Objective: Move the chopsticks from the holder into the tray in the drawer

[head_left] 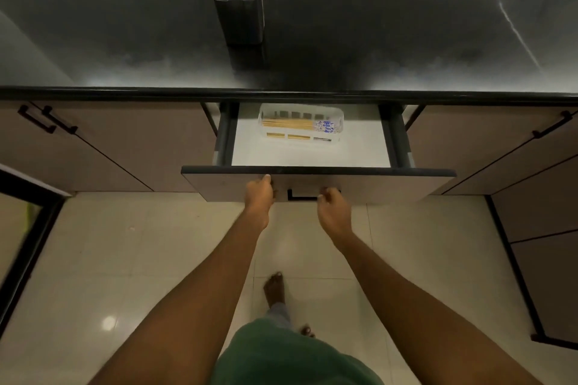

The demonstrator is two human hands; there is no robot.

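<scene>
Chopsticks (292, 125) lie flat in the tray (339, 122) inside the open drawer (319, 180); the holder (239, 9) stands on the desk (406, 40). Both arms reach forward: left hand (259, 194) curled against the drawer front, right hand (333, 205) loosely curled at the handle (300, 196), neither visibly clamped.

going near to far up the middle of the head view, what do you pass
Bare foot → left hand and right hand at the drawer front → white tray holding chopsticks → counter edge → dark holder, upright on the counter.
</scene>
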